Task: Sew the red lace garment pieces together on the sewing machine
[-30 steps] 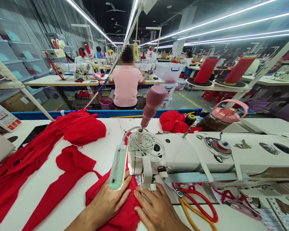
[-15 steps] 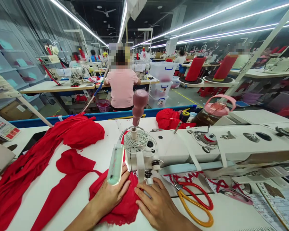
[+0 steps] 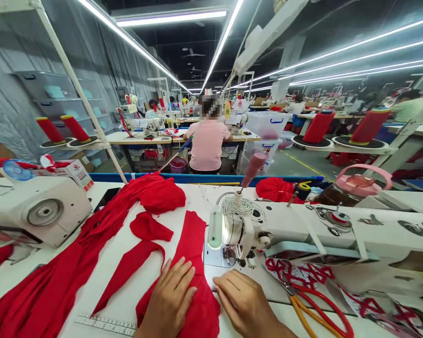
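Note:
My left hand (image 3: pixel 172 293) lies flat with fingers stretched out on a red fabric piece (image 3: pixel 193 253), left of the sewing machine's needle area. That piece reaches from the table's front toward the back, its lower part wider and slightly rumpled. Just right of the cloth, my right hand (image 3: pixel 245 300) rests in front of the sewing machine (image 3: pixel 243 230) with its fingers curled together. Whatever those fingers hold, if anything, is too hidden to name. A lit lamp (image 3: pixel 215 230) hangs beside the machine head. Smaller red cut pieces (image 3: pixel 132 272) lie to the left.
A long heap of red fabric (image 3: pixel 91 244) runs along the left. Scissors (image 3: pixel 303 300) with orange and red handles lie at right. A pink-lidded jug (image 3: pixel 356 185) and a red bundle (image 3: pixel 275 189) stand behind the machine. A seated person (image 3: pixel 206 145) works ahead.
The red piece has come out from under the machine head to the left, with my left hand on it. My right hand has come off the cloth. The view has shifted left.

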A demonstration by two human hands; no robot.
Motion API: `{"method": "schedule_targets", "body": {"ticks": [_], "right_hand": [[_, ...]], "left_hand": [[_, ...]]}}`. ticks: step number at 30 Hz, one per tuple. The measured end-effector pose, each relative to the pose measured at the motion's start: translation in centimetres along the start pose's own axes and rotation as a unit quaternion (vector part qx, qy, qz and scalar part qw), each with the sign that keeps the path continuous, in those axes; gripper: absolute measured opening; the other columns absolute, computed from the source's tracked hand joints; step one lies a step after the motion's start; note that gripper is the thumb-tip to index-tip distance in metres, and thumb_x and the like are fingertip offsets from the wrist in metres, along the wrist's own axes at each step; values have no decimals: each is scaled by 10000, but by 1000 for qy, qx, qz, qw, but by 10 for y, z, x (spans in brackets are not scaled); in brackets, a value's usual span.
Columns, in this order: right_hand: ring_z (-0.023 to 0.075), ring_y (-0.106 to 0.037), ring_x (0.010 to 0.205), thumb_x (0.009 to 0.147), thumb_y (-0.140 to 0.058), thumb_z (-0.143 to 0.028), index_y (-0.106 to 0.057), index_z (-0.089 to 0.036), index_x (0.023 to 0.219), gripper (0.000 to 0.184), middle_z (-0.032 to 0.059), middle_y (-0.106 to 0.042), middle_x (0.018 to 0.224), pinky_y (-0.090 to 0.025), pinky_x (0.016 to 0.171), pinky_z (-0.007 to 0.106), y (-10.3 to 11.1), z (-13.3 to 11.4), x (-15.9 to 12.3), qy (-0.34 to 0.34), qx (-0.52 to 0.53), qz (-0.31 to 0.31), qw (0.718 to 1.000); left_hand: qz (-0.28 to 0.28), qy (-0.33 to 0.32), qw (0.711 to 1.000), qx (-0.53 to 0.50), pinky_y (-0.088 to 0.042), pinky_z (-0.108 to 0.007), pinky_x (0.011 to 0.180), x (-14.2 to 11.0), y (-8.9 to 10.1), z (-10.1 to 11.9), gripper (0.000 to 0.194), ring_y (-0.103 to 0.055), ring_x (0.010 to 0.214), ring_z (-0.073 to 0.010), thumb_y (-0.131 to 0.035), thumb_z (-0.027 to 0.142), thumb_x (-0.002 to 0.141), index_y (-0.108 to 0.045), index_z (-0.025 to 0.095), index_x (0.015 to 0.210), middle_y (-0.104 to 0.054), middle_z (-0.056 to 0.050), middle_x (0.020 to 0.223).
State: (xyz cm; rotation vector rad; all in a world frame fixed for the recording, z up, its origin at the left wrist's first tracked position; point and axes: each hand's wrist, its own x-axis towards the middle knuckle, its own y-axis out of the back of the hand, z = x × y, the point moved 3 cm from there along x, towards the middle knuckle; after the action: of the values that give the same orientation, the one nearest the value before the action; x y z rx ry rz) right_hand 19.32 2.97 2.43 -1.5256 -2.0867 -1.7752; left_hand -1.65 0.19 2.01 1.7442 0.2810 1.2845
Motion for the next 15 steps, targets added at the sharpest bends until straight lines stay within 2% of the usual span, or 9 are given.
{"method": "schedule_targets", "body": {"ticks": [3, 5, 8, 10, 12, 15], "right_hand": [[153, -600, 661, 1032, -353, -149, -625, -215, 907, 306, 21, -619, 778, -427, 601, 248, -16, -2, 23, -38, -33, -38, 998], [161, -630, 745, 1008, -388, -123, -634, -219, 974, 266, 36, -649, 867, -458, 648, 247, -30, -2, 44, -40, -50, -53, 997], [187, -643, 876, 932, -523, -112, -638, -229, 1037, 195, 55, -670, 1015, -489, 702, 261, -56, -1, 77, -24, -68, -67, 995], [194, -634, 810, 875, -579, -98, -641, -218, 925, 144, 47, -669, 937, -476, 627, 259, -69, -7, 92, -14, -85, -77, 993], [198, -616, 756, 831, -587, -66, -615, -209, 818, 146, 41, -656, 852, -455, 572, 258, -72, -20, 96, 5, -97, -81, 992], [206, -607, 772, 820, -544, -36, -601, -203, 825, 176, 56, -672, 890, -489, 639, 289, -49, -49, 82, 58, -104, -73, 990]], "left_hand": [[71, 116, 990, -19, -612, -353, 905, 1, 20, -13, 275, -715, 1063, -208, -453, 248, 1033, -649, 196, 1219, -747, -72, 1134], [104, 186, 977, -31, -625, -325, 831, -3, 28, -24, 262, -733, 988, -206, -456, 277, 1033, -676, 209, 1159, -754, -74, 1060], [122, 282, 949, -65, -635, -343, 766, -19, 31, -42, 297, -749, 915, -227, -460, 369, 1021, -701, 213, 1096, -759, -83, 1000], [111, 351, 923, -115, -635, -375, 780, -31, 29, -52, 342, -747, 941, -249, -466, 437, 1000, -699, 206, 1097, -757, -104, 1045], [79, 398, 894, -190, -620, -413, 853, -41, 30, -58, 401, -728, 1033, -275, -517, 494, 959, -669, 199, 1184, -739, -123, 1148], [-23, 400, 855, -331, -557, -411, 977, -43, 37, -48, 612, -675, 1148, -286, -676, 509, 856, -560, 221, 1384, -706, -103, 1252]]}}
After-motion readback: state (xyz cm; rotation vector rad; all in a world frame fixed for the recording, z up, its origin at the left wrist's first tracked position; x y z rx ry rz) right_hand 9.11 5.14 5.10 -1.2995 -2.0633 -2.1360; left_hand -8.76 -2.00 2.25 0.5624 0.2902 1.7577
